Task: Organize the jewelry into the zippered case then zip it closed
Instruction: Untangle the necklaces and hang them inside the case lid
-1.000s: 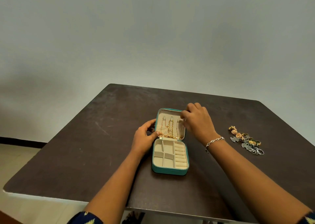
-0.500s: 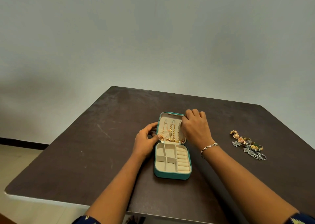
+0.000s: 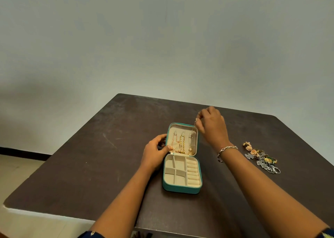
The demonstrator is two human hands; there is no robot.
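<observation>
Right hand (image 3: 212, 127) fingers (image 3: 200, 118) pinch a thin chain (image 3: 194, 125) taut just above the far right corner of the lid (image 3: 180, 128), left hand (image 3: 153, 152) grips the lid's left edge, teal zippered case (image 3: 181, 189) open mid-counter (image 3: 90, 165), loose jewelry pile (image 3: 260, 157) well right.

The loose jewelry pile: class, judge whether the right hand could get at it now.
Probably yes: the pile lies on bare table beside the right hand, with nothing between, though that hand pinches a thin chain.

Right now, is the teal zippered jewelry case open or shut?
Open: the teal zippered jewelry case shows its lid swung back and beige compartments exposed.
</observation>
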